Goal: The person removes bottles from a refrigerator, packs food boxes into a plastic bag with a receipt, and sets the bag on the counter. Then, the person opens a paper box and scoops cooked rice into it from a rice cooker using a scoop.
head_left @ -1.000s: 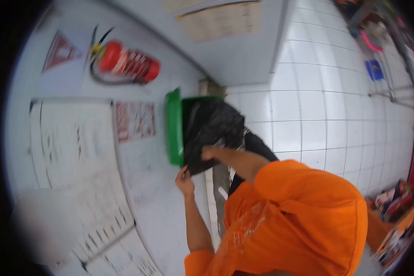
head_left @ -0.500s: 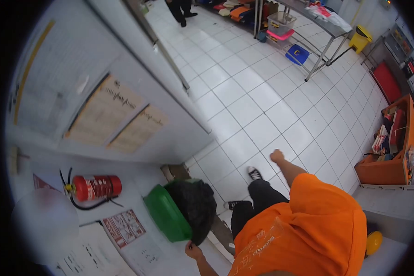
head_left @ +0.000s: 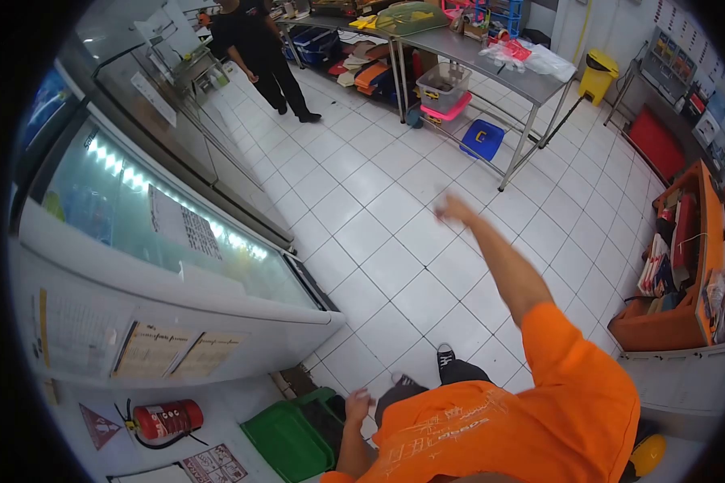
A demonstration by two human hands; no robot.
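Observation:
My left hand [head_left: 360,407] is beside the green bin [head_left: 292,441], low in the view, apart from its rim. Its fingers are loosely curled, and nothing shows in them. Part of a black bag [head_left: 324,420] shows at the bin's right side. My right hand [head_left: 454,211] is stretched forward over the tiled floor, touching nothing. Motion smears its fingers, so their pose is unclear.
A glass-fronted lit fridge [head_left: 177,217] stands at left, with a fire extinguisher [head_left: 167,420] below it. Ahead are a metal table [head_left: 491,68] and a person in black [head_left: 258,56]. An orange cabinet [head_left: 669,314] is at right.
My left hand has come away from the bin's edge. My right arm has swung forward. The view has tilted up, bringing the fridge glass and more of the person in black into sight.

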